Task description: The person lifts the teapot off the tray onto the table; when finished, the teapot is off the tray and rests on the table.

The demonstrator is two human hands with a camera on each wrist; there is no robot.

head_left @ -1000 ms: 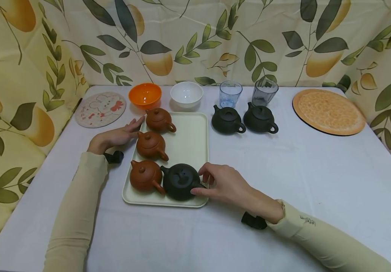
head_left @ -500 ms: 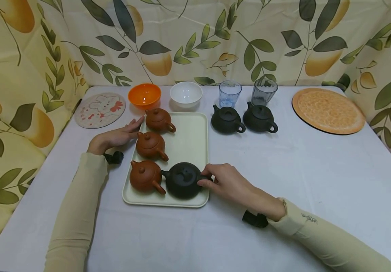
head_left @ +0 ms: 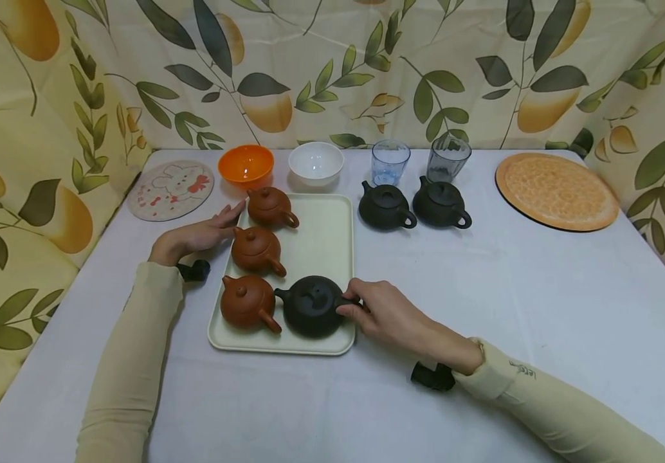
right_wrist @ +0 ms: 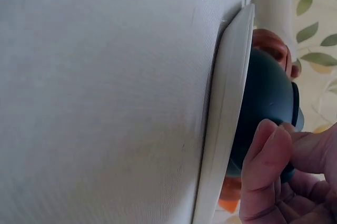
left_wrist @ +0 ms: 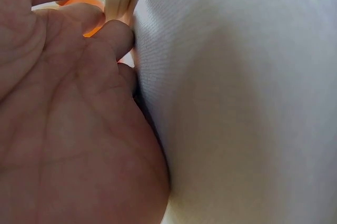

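Teapot (head_left: 314, 306), one, black, squat, round-bodied, matte: at the near right corner of a rectangular cream-coloured tray (head_left: 323, 238) on a white-clothed bench (head_left: 494, 308). Upright or nearly so; whether its base meets the tray, I cannot tell.

Long axis: spout to handle, running across the tray's width. The spout (head_left: 283, 295) points left at a round, reddish-brown, clay-like teapot (head_left: 247, 302), just beside it, contact uncertain. The handle (head_left: 345, 300) points right, toward the tray's right rim and into my right hand (head_left: 393, 318).

Right hand: the nearer one. My thumb and fingers pinch the handle; the pot's body lies directly left of my fingertips. I judge that any sideways adjustment turns on this line, the spout's clearance being the point to watch.

Left hand (head_left: 196, 235): farther off, at the tray's left rim toward its far end; fingers extended, gripping nothing.

Remaining: two more black teapots (head_left: 386, 207), beyond the tray's right rim.
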